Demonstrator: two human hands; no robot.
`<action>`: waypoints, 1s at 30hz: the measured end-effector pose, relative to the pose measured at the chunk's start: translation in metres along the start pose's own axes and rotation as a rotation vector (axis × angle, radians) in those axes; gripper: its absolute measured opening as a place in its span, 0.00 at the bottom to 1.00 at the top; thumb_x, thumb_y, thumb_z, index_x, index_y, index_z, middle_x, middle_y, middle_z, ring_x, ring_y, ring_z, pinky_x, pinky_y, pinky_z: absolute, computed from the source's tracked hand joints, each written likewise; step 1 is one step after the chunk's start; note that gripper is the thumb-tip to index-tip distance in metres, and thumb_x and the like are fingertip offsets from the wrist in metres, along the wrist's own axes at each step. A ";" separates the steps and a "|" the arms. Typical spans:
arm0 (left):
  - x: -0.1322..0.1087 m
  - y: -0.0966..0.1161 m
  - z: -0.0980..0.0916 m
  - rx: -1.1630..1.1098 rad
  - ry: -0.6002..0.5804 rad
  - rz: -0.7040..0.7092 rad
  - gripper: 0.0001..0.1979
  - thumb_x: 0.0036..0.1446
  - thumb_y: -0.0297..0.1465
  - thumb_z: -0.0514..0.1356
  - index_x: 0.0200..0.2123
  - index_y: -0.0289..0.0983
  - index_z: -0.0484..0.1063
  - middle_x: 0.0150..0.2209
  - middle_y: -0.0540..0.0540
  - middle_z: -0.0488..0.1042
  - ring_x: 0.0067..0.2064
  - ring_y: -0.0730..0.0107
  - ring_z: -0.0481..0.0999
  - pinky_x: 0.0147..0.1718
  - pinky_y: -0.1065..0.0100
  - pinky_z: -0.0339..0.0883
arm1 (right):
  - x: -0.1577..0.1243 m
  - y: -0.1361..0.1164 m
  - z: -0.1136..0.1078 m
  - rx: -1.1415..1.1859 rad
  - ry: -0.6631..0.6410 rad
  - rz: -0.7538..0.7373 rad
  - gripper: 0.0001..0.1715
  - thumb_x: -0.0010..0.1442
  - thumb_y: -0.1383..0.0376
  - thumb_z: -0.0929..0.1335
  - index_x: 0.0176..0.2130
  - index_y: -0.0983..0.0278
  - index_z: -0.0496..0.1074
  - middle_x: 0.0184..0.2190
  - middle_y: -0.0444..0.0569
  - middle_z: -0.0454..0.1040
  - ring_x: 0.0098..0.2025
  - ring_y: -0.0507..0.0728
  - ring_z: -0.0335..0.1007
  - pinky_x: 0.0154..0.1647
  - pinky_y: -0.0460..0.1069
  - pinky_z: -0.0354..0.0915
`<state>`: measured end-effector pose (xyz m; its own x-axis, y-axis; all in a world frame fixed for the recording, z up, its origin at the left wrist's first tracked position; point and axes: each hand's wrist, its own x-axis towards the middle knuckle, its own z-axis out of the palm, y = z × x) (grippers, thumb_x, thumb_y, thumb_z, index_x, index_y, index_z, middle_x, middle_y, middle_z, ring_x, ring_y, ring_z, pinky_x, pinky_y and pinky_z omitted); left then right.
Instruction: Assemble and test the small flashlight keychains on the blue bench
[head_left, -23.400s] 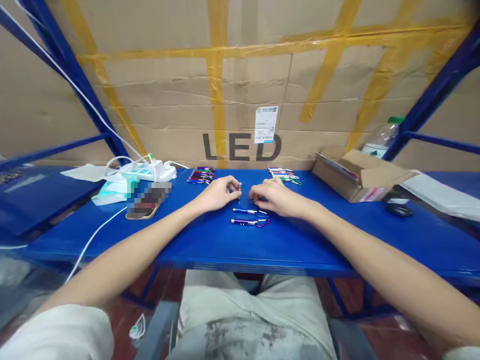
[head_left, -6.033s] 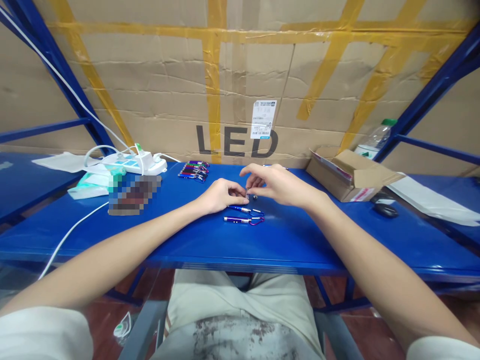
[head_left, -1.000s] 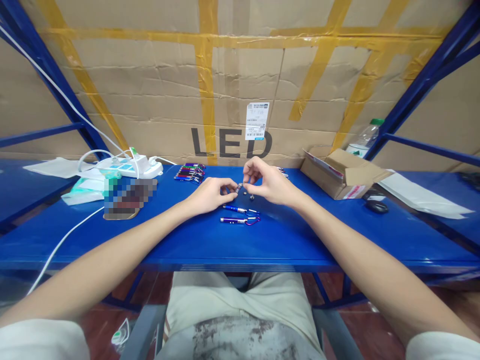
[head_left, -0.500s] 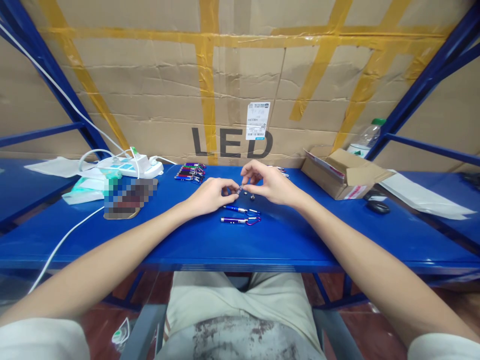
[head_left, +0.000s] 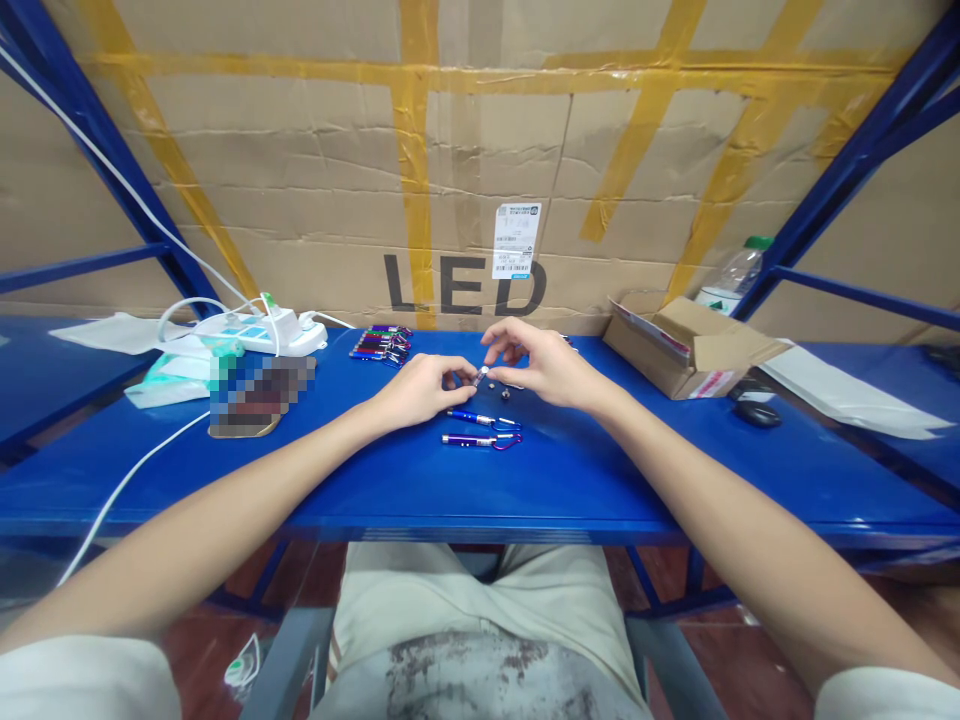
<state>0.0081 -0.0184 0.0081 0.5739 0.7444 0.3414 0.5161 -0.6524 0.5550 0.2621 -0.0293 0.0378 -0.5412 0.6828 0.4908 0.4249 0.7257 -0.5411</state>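
The left hand (head_left: 420,390) pinches a small keychain flashlight (head_left: 475,379) between thumb and fingertips, just above the blue table (head_left: 570,480); the right hand (head_left: 544,368) meets it at the tip, thumb and forefinger pressed on a tiny cap-like part too small to identify, the other fingers spread. Two purple flashlights with carabiner clips (head_left: 480,430) lie just in front of the hands, and a small loose piece (head_left: 507,393) sits beside them; my judgement is that the tiny part could slip from so light a pinch and roll off among them, or seat crooked if the hands misalign
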 end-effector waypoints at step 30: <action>0.005 -0.018 0.001 -0.080 0.021 -0.074 0.15 0.62 0.41 0.65 0.43 0.38 0.84 0.37 0.46 0.85 0.37 0.62 0.81 0.39 0.65 0.71 | -0.002 0.011 0.016 -0.366 0.030 -0.162 0.15 0.76 0.64 0.66 0.53 0.60 0.83 0.49 0.55 0.85 0.50 0.65 0.77 0.55 0.58 0.69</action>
<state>0.0026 -0.0037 -0.0011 0.5221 0.7937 0.3121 0.5040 -0.5824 0.6379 0.2562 -0.0236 0.0202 -0.6038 0.5551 0.5721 0.5690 0.8027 -0.1783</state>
